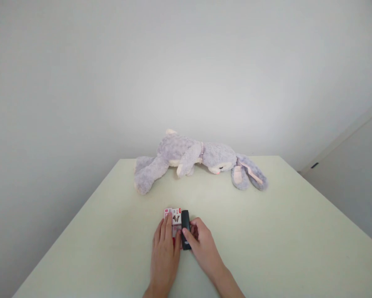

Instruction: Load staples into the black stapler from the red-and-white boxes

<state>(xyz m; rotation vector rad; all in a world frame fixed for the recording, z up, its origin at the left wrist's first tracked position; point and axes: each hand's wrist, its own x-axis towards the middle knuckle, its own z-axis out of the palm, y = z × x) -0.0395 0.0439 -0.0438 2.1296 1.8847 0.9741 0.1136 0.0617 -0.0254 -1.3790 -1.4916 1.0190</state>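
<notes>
table point(266, 231): pale green top against a white wall; both hands work near its front middle.
bunny point(192, 159): grey plush lying on its side at the far edge, well apart from the hands.
left hand point(165, 252): flat, palm down, fingers stretched over the near part of the pack; it presses rather than grasps.
right hand point(203, 244): curled round the bar, thumb on its near end, fingers on its right side; closed on it.
pack point(175, 219): small red-and-white printed packet flat on the table, its far half clear of the left fingertips.
bar point(185, 228): short black block, lengthwise away from the person, touching the pack's right edge.
risk: the pack may skid under the flat left hand, since nothing grips its edges; the bar may tip or twist out if the right thumb pushes off-centre.
</notes>
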